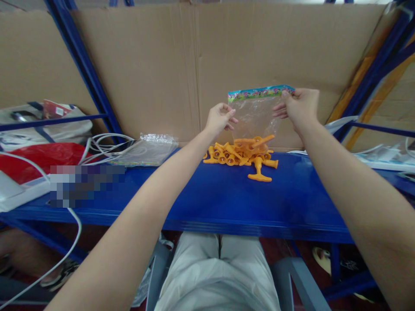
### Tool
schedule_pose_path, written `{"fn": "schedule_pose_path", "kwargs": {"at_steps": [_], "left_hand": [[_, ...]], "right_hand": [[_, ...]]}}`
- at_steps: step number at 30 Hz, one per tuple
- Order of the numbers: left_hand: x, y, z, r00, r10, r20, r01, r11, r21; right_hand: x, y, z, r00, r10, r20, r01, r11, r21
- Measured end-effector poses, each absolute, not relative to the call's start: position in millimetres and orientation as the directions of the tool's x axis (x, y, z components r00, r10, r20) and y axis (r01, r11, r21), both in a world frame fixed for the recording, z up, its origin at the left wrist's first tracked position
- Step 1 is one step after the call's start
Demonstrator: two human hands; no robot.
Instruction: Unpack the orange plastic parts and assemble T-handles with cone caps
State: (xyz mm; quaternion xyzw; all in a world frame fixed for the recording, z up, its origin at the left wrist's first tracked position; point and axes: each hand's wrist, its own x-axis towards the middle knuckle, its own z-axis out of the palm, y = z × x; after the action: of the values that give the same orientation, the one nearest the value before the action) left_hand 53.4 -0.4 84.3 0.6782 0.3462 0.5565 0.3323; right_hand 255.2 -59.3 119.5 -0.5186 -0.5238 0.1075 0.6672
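A clear plastic bag [256, 114] with a colourful printed strip along its top hangs upright above the table. My right hand [300, 106] pinches its upper right corner between thumb and fingers. At the bag's left edge, my left hand [222, 117] is closed, thumb against forefinger, with the other fingers loosely curled. Directly below and behind the bag's lower part lies a pile of orange plastic T-shaped handles [227, 153]. One T-shaped handle [259, 170] lies at the front of the pile, its crossbar towards me.
A stack of flat clear bags [145, 149] lies left on the blue table [227, 203]. White cables [97, 147], a red bag [42, 157] and a pale cloth bag [65, 127] are farther left. A cardboard wall [145, 73] stands behind, between blue posts.
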Motion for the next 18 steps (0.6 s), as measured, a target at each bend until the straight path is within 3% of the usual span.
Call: {"fn": "schedule_pose_path", "kwargs": {"at_steps": [18], "left_hand": [[33.8,-5.2,95.5,0.168,0.853,0.495,0.152,-0.518,0.842]], "right_hand": [[237.3,-67.0,131.2,0.383,0.612,0.692,0.375,0.581,-0.722]]}}
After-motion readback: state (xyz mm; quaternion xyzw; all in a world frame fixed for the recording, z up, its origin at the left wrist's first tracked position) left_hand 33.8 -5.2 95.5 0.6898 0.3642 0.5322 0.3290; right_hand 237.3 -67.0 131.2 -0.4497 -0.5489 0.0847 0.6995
